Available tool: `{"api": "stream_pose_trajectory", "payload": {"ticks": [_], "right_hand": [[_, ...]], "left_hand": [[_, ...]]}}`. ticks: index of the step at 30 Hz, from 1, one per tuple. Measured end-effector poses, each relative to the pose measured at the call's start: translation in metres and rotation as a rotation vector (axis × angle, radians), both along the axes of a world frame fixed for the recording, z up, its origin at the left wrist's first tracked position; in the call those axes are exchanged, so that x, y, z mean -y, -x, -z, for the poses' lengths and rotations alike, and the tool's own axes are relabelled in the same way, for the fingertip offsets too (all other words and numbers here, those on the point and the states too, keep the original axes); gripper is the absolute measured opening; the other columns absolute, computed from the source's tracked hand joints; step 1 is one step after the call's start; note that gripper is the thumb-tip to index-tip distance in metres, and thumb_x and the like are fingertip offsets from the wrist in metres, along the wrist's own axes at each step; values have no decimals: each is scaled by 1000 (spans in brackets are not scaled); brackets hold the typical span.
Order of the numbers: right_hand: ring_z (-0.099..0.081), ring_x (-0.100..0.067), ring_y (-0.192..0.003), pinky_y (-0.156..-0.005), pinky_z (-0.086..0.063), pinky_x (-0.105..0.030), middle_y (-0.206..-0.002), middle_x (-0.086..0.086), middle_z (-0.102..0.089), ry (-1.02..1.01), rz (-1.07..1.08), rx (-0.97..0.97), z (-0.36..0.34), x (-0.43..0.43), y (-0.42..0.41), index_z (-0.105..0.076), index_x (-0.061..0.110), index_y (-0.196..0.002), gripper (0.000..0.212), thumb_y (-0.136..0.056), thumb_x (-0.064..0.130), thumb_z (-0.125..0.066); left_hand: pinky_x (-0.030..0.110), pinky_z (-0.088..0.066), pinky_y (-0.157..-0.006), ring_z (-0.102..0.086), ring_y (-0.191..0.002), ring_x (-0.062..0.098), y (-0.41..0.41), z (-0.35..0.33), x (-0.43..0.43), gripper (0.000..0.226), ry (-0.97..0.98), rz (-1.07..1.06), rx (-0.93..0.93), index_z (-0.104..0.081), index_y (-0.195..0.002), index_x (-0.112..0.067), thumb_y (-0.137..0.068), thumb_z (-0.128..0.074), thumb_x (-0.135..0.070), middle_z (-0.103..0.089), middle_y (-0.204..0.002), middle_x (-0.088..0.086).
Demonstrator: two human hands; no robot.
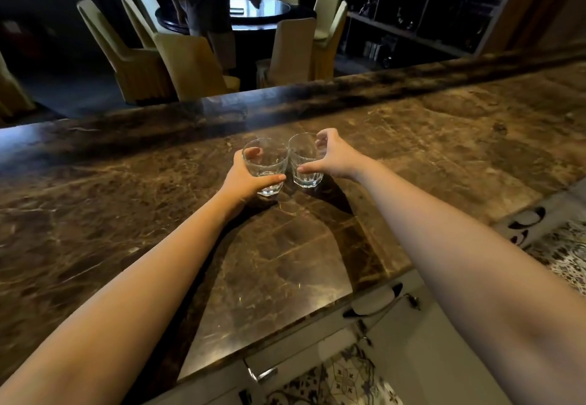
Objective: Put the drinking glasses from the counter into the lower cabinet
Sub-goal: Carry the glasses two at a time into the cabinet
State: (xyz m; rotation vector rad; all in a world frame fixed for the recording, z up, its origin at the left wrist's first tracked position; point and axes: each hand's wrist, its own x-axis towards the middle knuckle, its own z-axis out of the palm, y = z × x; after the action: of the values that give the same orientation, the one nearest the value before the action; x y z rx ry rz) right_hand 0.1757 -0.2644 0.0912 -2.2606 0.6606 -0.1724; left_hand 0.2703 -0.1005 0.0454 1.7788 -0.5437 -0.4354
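Note:
Two clear faceted drinking glasses stand side by side on the brown marble counter (pixel 285 252), almost touching. My left hand (pixel 244 176) is wrapped around the left glass (pixel 268 167), thumb in front and fingers behind it. My right hand (pixel 333 157) curves around the right glass (pixel 304 163), thumb near its lower front and fingers over the far rim; how firmly it grips I cannot tell. Below the counter's near edge are white lower cabinet fronts (pixel 393 335) with metal handles (pixel 263 373).
Beyond the counter's far edge stand a dark round dining table (pixel 263 13) and several pale chairs (pixel 190 62), with a person standing beside the table. Dark shelving (pixel 421 8) fills the back right. Patterned floor tile (pixel 564 252) shows at lower right.

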Motion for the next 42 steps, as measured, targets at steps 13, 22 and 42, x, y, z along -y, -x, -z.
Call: {"api": "stream_pose_trajectory", "payload": {"ticks": [13, 22, 42], "right_hand": [[-50, -21, -119, -88, -42, -21, -140, -10, -42, 87, 30, 164, -3, -8, 71, -26, 11, -143, 92, -70, 29, -80], [-48, -14, -117, -90, -38, -19, -140, -7, -41, 87, 57, 187, -32, -3, 175, -30, 13, -141, 89, -70, 30, -80], [-53, 6, -111, -98, -46, -15, -125, 13, -49, -224, 319, 181, 32, 12, 414, -31, 25, -140, 91, -66, 31, -82]], "left_hand": [[45, -42, -107, -56, -119, 19, 49, -4, -1, 87, 79, 123, -41, -36, -133, -18, -60, -84, -17, -58, -128, 1], [42, -47, -102, -61, -113, 15, 131, -44, 15, 83, 239, 319, -150, -48, -122, -27, -49, -86, -29, -63, -119, -4], [28, -49, -97, -63, -111, 9, 332, 17, 63, 95, 71, 577, -120, -48, -119, -23, -36, -87, -52, -66, -115, -2]]}}
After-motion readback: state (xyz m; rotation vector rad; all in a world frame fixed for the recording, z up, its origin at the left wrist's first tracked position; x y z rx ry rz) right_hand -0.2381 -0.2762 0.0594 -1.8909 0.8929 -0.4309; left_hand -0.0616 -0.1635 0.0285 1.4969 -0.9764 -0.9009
